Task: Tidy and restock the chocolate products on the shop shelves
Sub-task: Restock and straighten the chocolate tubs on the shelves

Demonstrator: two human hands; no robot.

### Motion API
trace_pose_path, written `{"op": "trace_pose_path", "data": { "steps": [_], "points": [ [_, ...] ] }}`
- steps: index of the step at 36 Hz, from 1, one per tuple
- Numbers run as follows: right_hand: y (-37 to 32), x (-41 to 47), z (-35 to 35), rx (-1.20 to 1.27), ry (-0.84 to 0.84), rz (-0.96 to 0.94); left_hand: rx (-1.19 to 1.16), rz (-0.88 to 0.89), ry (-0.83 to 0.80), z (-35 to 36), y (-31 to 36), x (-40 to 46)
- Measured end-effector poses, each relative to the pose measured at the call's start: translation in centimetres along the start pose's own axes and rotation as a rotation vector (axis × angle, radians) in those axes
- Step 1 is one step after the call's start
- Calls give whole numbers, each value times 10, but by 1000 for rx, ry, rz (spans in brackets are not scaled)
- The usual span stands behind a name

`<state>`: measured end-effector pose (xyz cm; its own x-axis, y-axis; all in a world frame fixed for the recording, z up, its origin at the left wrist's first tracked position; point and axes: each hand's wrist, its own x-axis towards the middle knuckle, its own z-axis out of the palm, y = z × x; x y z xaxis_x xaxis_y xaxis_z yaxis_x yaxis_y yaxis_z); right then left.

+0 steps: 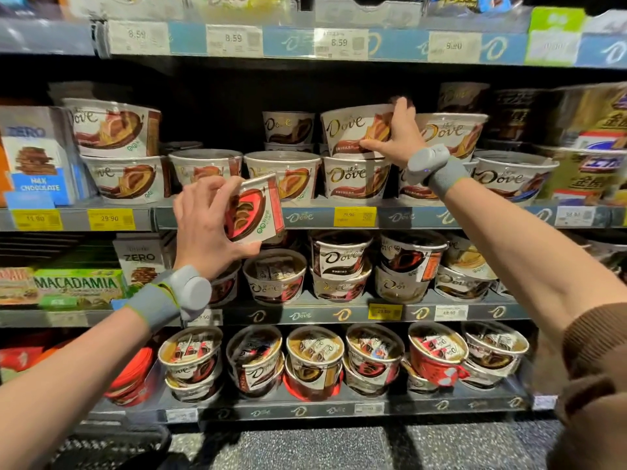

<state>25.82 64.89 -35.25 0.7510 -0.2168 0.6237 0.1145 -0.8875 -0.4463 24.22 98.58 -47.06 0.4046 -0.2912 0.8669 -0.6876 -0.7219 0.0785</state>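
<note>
White Dove chocolate tubs fill the second shelf point(305, 217). My right hand point(395, 132) grips the right side of a white Dove tub point(351, 128) that sits tilted on top of another tub point(353, 178) in the middle of that shelf. My left hand point(207, 225) holds a smaller Dove tub point(254, 208) with a red and white label, tilted in the air in front of the shelf edge, left of centre. A gap shows at the back of the shelf between the top tubs on the left point(112, 127) and a rear tub point(288, 127).
Two lower shelves hold more Dove tubs point(339, 262) and open-topped tubs point(315, 347). ZERO milk chocolate boxes point(37, 154) and a green MACADAMIA box point(78, 284) stand at the left. Gold packs point(590, 137) stack at the right. Price tags line the top shelf rail point(234, 40).
</note>
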Motion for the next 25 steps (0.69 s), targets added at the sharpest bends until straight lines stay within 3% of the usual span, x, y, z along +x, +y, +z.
{"op": "trace_pose_path", "data": {
  "steps": [25],
  "points": [
    [0,1,11,-7,-22,79,19,27,-55,-6,2,-7]
  ]
}}
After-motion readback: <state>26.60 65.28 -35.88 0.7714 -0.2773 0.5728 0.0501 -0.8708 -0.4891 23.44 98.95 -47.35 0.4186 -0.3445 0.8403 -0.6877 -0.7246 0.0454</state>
